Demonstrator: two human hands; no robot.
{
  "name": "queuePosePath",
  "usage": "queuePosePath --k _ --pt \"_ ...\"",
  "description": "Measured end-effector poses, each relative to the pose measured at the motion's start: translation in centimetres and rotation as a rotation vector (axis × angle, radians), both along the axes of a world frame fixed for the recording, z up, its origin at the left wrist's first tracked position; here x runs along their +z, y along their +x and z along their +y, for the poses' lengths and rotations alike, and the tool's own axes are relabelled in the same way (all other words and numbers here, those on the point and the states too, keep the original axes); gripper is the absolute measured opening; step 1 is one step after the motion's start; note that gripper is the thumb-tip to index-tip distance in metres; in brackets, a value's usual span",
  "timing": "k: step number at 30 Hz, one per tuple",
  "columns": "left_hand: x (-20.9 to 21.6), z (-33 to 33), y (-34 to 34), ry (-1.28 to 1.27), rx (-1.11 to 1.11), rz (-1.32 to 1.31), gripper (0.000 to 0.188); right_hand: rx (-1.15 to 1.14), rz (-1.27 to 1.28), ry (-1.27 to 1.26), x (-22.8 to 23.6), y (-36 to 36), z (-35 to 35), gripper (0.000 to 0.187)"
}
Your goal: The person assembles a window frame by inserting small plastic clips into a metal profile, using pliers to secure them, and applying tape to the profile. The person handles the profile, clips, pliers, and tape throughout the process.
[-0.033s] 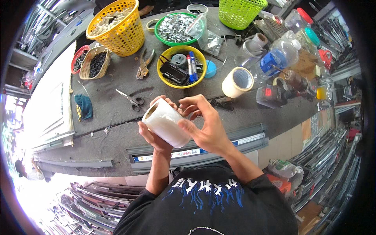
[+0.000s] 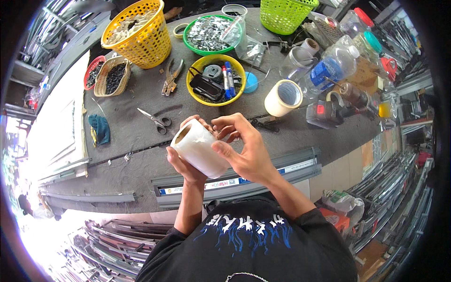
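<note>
My left hand point(image 2: 190, 171) is wrapped around a roll of clear stretch film point(image 2: 203, 152), which tilts so that its brown cardboard core faces up and left. My right hand point(image 2: 249, 152) is at the roll's right side with its fingers bent and apart. Its thumb tip lies at or against the film; I cannot tell whether it presses. A small ragged flap shows on the film's surface. Black-handled scissors point(image 2: 159, 122) lie just beyond the roll, and a cream roll of tape point(image 2: 277, 109) stands to the right.
Grey metal profiles point(image 2: 300, 164) lie along the table's near edge. Beyond my hands are a yellow bowl point(image 2: 195, 96) with markers and a tape measure, pliers point(image 2: 173, 79), a green basin point(image 2: 190, 47) of metal pieces and a yellow basket point(image 2: 157, 44). A cordless drill point(image 2: 329, 110) and bottles stand right.
</note>
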State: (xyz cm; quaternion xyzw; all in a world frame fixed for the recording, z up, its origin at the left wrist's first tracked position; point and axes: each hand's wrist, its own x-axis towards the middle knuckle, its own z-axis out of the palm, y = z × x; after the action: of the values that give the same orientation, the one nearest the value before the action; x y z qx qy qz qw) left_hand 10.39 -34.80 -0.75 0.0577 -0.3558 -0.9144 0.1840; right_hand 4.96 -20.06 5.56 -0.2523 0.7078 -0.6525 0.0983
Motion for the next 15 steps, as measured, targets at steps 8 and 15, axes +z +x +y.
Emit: queuePosePath --k 8,15 --pt "0.0 0.6 0.9 -0.119 -0.090 -0.277 0.088 -0.160 0.175 0.019 -1.9 0.3 0.3 0.020" --pt "-2.3 0.4 0.2 -0.192 -0.194 -0.342 0.080 -0.213 0.240 -0.087 -5.0 0.5 0.9 0.013"
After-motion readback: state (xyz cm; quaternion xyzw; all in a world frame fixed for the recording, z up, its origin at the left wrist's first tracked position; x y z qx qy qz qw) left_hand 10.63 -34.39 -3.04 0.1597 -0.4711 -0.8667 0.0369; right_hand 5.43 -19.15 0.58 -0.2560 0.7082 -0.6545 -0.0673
